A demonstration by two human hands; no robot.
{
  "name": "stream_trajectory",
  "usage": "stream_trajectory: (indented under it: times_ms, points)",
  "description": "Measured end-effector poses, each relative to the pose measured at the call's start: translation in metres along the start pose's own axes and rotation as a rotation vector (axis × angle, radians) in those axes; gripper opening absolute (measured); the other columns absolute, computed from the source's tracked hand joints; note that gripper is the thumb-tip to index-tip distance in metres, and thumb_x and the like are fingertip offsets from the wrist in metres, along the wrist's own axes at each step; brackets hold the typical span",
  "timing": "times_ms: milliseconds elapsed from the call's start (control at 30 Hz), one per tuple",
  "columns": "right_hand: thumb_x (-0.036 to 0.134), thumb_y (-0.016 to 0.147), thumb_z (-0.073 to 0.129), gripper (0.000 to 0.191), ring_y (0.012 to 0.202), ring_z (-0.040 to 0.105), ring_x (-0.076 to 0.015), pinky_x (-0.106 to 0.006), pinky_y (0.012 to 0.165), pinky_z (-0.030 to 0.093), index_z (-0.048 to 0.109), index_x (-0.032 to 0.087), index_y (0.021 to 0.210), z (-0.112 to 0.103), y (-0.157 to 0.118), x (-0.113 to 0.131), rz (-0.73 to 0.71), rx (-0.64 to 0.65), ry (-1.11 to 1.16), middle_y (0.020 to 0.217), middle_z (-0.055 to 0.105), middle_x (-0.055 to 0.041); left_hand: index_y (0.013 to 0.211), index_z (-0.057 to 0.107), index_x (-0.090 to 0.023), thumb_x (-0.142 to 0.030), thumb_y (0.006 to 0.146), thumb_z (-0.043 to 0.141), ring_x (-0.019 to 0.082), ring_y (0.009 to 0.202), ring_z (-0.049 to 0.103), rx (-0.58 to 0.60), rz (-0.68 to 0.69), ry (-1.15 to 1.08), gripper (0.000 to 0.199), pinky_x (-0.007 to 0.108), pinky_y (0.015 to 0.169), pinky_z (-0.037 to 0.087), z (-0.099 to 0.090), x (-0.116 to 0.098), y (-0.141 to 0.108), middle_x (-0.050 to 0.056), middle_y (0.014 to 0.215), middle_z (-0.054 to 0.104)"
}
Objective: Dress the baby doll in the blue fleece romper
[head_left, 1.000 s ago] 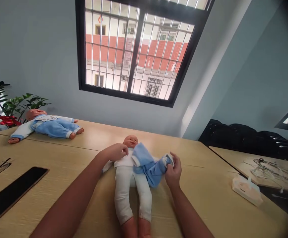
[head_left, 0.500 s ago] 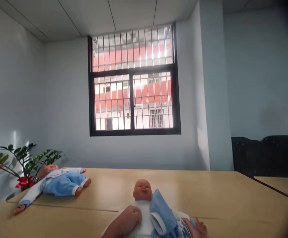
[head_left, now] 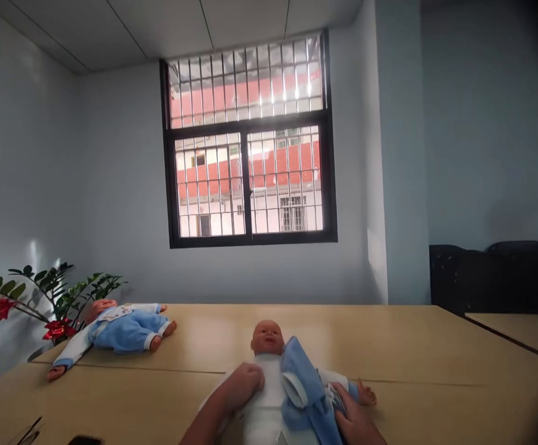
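A doll (head_left: 267, 339) lies face up on the wooden table, its torso white. Blue and white clothing (head_left: 307, 389) is bunched over the doll's side at the right, and one doll hand sticks out beyond it. My left hand (head_left: 245, 384) rests closed at the left side of the doll's chest; whatever its fingers hold is hidden. At the right, my right hand (head_left: 353, 415) is closed on the blue and white clothing.
Another doll (head_left: 130, 329) in blue and white clothes lies at the table's (head_left: 204, 337) far left, beside a plant (head_left: 65, 296) with red bows. Glasses (head_left: 28, 432) and a dark object (head_left: 86, 440) sit at the near left edge. Black chairs (head_left: 496, 278) stand at the right.
The view has tilted down slightly, so more of the near table, the glasses and the dark object show. My right hand is further into view on the clothing. My left hand stays at the chest.
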State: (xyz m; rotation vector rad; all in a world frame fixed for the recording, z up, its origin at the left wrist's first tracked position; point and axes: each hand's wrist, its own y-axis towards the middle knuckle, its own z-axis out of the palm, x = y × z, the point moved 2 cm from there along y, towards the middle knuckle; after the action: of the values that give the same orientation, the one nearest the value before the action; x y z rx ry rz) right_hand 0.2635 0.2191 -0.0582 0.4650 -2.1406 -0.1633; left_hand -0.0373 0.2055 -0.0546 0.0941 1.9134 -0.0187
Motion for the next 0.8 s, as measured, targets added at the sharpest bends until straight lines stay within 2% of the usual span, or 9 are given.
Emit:
stream_trajectory:
  times_ms: [167, 567, 700, 800]
  points:
    - [0.036, 0.072, 0.044, 0.058, 0.126, 0.063, -0.0328, -0.040, 0.112, 0.045, 0.067, 0.017, 0.122, 0.005, 0.000, 0.000, -0.022, 0.075, 0.069, 0.130, 0.072, -0.0139, 0.058, 0.051, -0.020, -0.028, 0.062, 0.045, 0.012, 0.051, 0.026, 0.047, -0.002, 0.000, 0.011, 0.031, 0.055, 0.015, -0.004, 0.001, -0.002, -0.005, 0.049, 0.034]
    - [0.033, 0.074, 0.044, 0.054, 0.127, 0.062, -0.0315, -0.041, 0.112, 0.044, 0.064, 0.018, 0.122, 0.010, 0.006, -0.013, -0.073, 0.094, 0.079, 0.132, 0.070, -0.0143, 0.057, 0.050, -0.020, -0.027, 0.066, 0.044, 0.012, 0.050, 0.028, 0.020, 0.008, 0.116, 0.013, 0.029, 0.054, 0.020, -0.004, -0.030, -0.018, -0.006, 0.047, 0.033]
    - [0.031, 0.075, 0.045, 0.047, 0.119, 0.064, -0.0326, -0.046, 0.110, 0.045, 0.064, 0.018, 0.116, 0.011, 0.003, -0.008, -0.060, 0.091, 0.031, 0.124, 0.072, -0.0145, 0.056, 0.051, -0.019, -0.024, 0.069, 0.047, 0.012, 0.053, 0.032, 0.004, -0.051, 0.119, 0.014, 0.027, 0.056, 0.024, -0.004, -0.044, -0.034, -0.006, 0.049, 0.037]
    - [0.029, 0.081, 0.045, 0.037, 0.116, 0.063, -0.0307, -0.047, 0.110, 0.044, 0.063, 0.018, 0.112, 0.012, -0.001, -0.001, -0.076, 0.100, -0.013, 0.118, 0.073, -0.0136, 0.060, 0.053, -0.017, -0.021, 0.073, 0.047, 0.011, 0.056, 0.034, -0.001, -0.116, 0.063, 0.014, 0.026, 0.059, 0.025, -0.008, -0.043, -0.040, -0.005, 0.054, 0.041]
